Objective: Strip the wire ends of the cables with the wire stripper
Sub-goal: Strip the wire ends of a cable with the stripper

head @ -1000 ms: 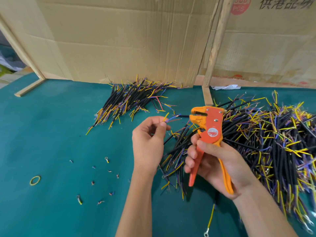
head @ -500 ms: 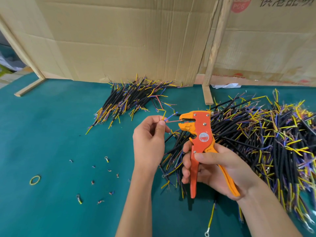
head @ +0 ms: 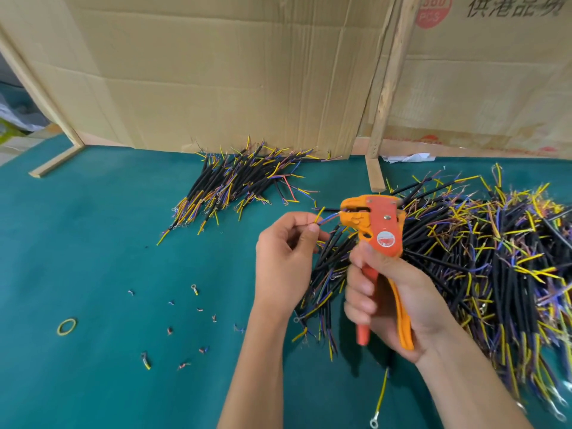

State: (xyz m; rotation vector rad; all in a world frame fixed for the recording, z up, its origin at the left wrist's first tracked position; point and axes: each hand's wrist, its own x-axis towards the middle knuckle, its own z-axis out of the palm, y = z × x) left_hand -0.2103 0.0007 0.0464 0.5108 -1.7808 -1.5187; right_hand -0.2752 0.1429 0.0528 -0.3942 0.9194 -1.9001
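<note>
The left hand [head: 286,252] pinches a thin, limp cable [head: 325,217] near its end, just left of the wire stripper [head: 379,233] gripped by the right hand [head: 390,298], keeping it stiff.

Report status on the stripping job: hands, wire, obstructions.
Left hand pinches cable wires. Right hand grips orange wire stripper, wire end fed into its head. Unstripped cable pile close behind; nothing blocking.
</note>
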